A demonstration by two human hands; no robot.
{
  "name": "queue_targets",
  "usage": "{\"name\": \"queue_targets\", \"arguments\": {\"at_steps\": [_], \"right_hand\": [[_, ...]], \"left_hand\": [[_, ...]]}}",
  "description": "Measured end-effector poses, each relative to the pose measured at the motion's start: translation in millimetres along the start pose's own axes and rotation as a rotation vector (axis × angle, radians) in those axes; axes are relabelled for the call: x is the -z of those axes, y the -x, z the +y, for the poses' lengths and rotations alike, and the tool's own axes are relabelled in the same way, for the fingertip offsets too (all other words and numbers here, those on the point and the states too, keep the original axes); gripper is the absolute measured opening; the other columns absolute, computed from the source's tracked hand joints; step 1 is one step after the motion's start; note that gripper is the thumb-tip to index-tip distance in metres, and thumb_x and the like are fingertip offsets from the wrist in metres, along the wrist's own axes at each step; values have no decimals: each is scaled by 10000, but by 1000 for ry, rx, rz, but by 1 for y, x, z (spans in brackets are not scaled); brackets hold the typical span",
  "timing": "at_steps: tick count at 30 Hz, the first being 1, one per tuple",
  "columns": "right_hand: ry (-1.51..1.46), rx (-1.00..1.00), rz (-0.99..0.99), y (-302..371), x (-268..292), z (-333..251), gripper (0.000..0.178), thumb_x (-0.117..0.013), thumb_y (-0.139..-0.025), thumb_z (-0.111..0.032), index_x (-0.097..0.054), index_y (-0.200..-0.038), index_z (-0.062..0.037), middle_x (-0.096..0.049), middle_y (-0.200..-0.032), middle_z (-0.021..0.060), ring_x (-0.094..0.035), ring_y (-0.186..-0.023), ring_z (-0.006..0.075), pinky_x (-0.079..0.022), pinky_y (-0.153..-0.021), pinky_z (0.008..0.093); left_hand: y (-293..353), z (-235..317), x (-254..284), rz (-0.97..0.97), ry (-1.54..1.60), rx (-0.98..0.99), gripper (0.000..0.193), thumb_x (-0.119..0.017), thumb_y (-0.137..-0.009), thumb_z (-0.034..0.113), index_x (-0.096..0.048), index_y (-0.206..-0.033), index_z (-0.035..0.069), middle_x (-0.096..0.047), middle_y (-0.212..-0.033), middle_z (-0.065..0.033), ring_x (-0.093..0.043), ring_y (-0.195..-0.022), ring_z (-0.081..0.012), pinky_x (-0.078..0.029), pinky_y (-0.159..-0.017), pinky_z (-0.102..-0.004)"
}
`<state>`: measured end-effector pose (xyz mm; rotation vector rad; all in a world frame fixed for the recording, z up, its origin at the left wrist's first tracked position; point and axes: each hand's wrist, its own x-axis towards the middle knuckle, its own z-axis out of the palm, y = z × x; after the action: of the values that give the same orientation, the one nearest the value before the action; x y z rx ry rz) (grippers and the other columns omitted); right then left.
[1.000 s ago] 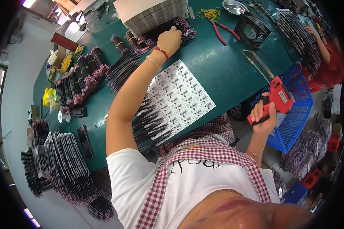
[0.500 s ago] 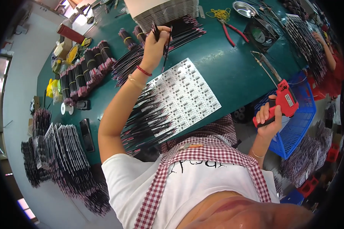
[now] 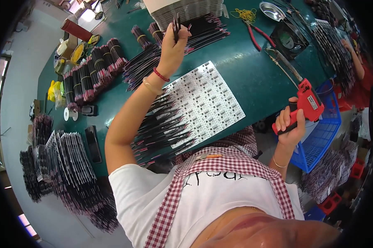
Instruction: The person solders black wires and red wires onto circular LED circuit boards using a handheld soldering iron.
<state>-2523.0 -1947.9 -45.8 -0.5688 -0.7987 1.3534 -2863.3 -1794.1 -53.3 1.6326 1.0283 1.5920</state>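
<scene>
My left hand (image 3: 172,47) is closed on a few thin black wires (image 3: 177,28), raised over the far side of the table near a pile of loose black wires (image 3: 143,66). My right hand (image 3: 292,126) grips a red soldering gun (image 3: 309,102) by its handle, its metal tip pointing up and to the left. Between my hands lies a white sheet of small circuit boards (image 3: 209,99) at the table's near edge. Rows of black wires (image 3: 159,128) with pinkish ends extend from its left side, partly hidden under my left forearm.
A stack of board panels (image 3: 190,16) stands at the back. Bundled wires (image 3: 93,70) lie at left. Red-handled pliers (image 3: 259,36), a metal bowl (image 3: 272,11) and a black fan (image 3: 290,39) sit at right, above a blue basket (image 3: 319,136). Another person's hand (image 3: 347,44) shows far right.
My left hand has moved slightly up and right and turned, with the wires now pointing upward from the fingers. The soldering gun stays in my right hand, almost in place. The view has shifted slightly.
</scene>
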Motion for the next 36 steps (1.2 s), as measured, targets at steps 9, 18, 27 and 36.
{"name": "queue_targets", "arguments": {"at_steps": [9,18,27,36], "right_hand": [[161,-45,-100,-19,-39,5,501,-452,-941,-365,-414,-1205,60,-435,-551,31,-430,-414,98,-440,-429,263],[328,-516,-185,-24,-88,29,445,-509,-921,-311,-460,-1142,71,-418,-533,19,-400,-382,83,-406,-392,234],[332,-625,-93,-14,-108,55,270,-518,-891,-131,-529,-1074,67,-447,-528,18,-413,-403,79,-384,-404,234],[395,-537,-95,-14,-102,46,247,-506,-877,-97,-516,-1045,83,-442,-513,22,-410,-399,84,-378,-399,232]], "left_hand": [[13,67,32,37,-46,94,134,-585,-894,148,-587,-935,20,-533,-725,37,-449,-599,-28,-349,-519,-174],[79,70,87,-352,-668,517,197,-632,-736,149,-605,-798,-36,-578,-657,-115,-509,-596,-176,-443,-608,-295],[75,59,69,-313,-551,543,214,-657,-756,161,-593,-798,-39,-559,-614,-39,-473,-583,-71,-410,-550,-251],[64,64,60,-374,-275,961,197,-655,-798,171,-596,-785,-16,-531,-600,-7,-454,-529,-54,-369,-506,-227]]}}
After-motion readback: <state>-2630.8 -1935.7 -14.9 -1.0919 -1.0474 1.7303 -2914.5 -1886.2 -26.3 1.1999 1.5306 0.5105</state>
